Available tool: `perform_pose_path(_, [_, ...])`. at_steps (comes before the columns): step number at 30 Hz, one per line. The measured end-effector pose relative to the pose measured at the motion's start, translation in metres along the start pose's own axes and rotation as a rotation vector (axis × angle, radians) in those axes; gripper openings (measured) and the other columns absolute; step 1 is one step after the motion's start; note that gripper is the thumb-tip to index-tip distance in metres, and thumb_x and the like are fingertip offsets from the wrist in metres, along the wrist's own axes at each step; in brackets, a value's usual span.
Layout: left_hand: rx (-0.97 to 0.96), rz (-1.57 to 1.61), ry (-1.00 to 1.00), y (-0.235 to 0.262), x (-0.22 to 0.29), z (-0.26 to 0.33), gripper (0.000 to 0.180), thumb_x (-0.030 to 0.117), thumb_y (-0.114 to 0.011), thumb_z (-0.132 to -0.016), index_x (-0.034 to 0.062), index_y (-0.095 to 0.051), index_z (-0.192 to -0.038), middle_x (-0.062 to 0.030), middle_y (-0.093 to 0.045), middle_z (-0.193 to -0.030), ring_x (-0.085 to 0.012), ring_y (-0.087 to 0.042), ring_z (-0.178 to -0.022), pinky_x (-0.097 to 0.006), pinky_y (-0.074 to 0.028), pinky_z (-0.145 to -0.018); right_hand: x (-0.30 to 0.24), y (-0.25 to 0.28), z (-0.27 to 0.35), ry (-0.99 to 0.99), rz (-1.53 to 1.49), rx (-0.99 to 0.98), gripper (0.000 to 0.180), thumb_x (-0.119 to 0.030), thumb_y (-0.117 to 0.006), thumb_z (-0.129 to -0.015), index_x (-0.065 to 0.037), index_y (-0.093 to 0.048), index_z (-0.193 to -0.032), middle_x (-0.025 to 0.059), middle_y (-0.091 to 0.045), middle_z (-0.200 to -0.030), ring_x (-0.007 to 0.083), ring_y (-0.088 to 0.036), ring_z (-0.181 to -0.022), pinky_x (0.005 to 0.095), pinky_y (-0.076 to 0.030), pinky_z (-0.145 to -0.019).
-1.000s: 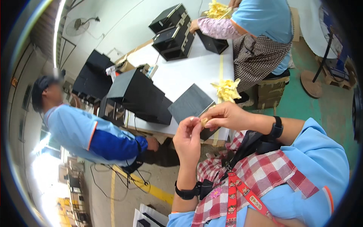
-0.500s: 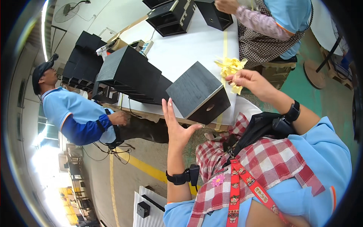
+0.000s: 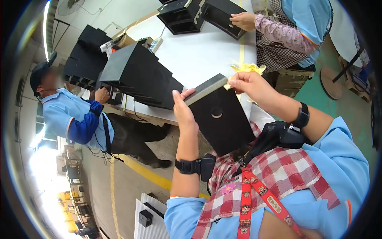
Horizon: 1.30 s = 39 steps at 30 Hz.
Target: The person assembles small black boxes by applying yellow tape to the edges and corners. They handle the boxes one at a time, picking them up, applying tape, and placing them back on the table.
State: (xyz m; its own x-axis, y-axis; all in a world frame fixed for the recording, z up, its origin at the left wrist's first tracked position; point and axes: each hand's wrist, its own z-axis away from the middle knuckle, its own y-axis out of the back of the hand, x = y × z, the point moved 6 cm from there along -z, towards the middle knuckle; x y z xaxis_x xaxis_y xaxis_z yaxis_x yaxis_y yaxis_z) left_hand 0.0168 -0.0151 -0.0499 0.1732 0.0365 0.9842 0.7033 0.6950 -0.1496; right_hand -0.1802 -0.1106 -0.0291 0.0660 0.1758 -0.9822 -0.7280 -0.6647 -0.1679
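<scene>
My left hand (image 3: 183,108) grips the left edge of a black box (image 3: 220,116) that has a round hole in its face and a grey top edge, tilted up toward me. At the box's upper right corner my right hand (image 3: 245,84) pinches a thin yellow strip. A loose pile of yellow strips (image 3: 247,68) lies on the white table (image 3: 203,51) just behind that hand. Each wrist wears a black band.
Several black boxes (image 3: 137,75) stand in a row on the table's left part, more at the far end (image 3: 187,16). A person in a blue shirt (image 3: 69,115) sits at left. Another person (image 3: 296,32) works on a black box at the far right. Green floor lies at right.
My left hand, open in the air before, has taken the box's left edge. The box has tilted up toward me. My right hand has come from the yellow pile to the box's corner.
</scene>
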Motion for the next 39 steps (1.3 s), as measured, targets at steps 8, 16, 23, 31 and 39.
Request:
perform_pose_path(8, [-0.077, 0.043, 0.068, 0.020, -0.071, -0.064, 0.059, 0.050, -0.038, -0.093, -0.0023, -0.051, -0.117, -0.0142, -0.058, -0.110, -0.0209, -0.058, -0.098, -0.034, -0.046, -0.085, 0.035, 0.004, -0.056, -0.145, -0.009, 0.016, 0.017, -0.019, -0.054, -0.091, -0.004, -0.059, -0.086, 0.0030, -0.061, -0.082, 0.0131, -0.061, -0.072, 0.0281, -0.050, -0.068])
perform_pose_path(16, [0.019, -0.274, 0.073, 0.008, -0.099, -0.050, 0.056, 0.043, -0.038, -0.095, -0.0087, -0.054, -0.107, -0.0163, -0.059, -0.098, -0.0233, -0.054, -0.093, -0.032, -0.041, -0.087, 0.012, -0.025, -0.051, 0.514, 0.705, 0.071, 0.012, -0.011, -0.053, -0.090, 0.000, -0.057, -0.089, 0.0063, -0.063, -0.085, 0.0088, -0.060, -0.068, 0.0242, -0.049, -0.062])
perform_pose_path(23, [-0.161, 0.080, -0.030, 0.007, -0.085, -0.025, 0.037, 0.016, -0.031, -0.090, -0.0004, -0.044, -0.121, -0.0137, -0.050, -0.116, -0.0196, -0.048, -0.104, -0.030, -0.036, -0.092, 0.054, -0.056, -0.064, 0.263, 0.430, -0.098, 0.012, -0.009, -0.053, -0.090, 0.002, -0.058, -0.093, 0.0042, -0.062, -0.075, 0.0069, -0.053, -0.057, 0.0207, -0.045, -0.055])
perform_pose_path(31, [-0.132, 0.040, -0.036, 0.006, -0.084, -0.025, 0.038, 0.019, -0.029, -0.093, 0.0008, -0.045, -0.123, -0.0124, -0.051, -0.115, -0.0184, -0.050, -0.103, -0.030, -0.039, -0.090, 0.052, -0.059, -0.063, 0.303, 0.466, -0.095, 0.012, -0.008, -0.054, -0.089, 0.002, -0.058, -0.093, 0.0036, -0.063, -0.075, 0.0061, -0.054, -0.059, 0.0204, -0.045, -0.055])
perform_pose_path(39, [-0.047, -0.021, -0.108, 0.004, -0.080, -0.025, 0.037, 0.021, -0.030, -0.094, 0.0002, -0.047, -0.120, -0.0119, -0.051, -0.116, -0.0193, -0.050, -0.105, -0.030, -0.038, -0.092, 0.046, -0.061, -0.061, 0.264, 0.491, -0.042, 0.011, -0.007, -0.056, -0.086, 0.003, -0.059, -0.089, 0.0089, -0.063, -0.071, 0.0120, -0.060, -0.064, 0.0247, -0.047, -0.061])
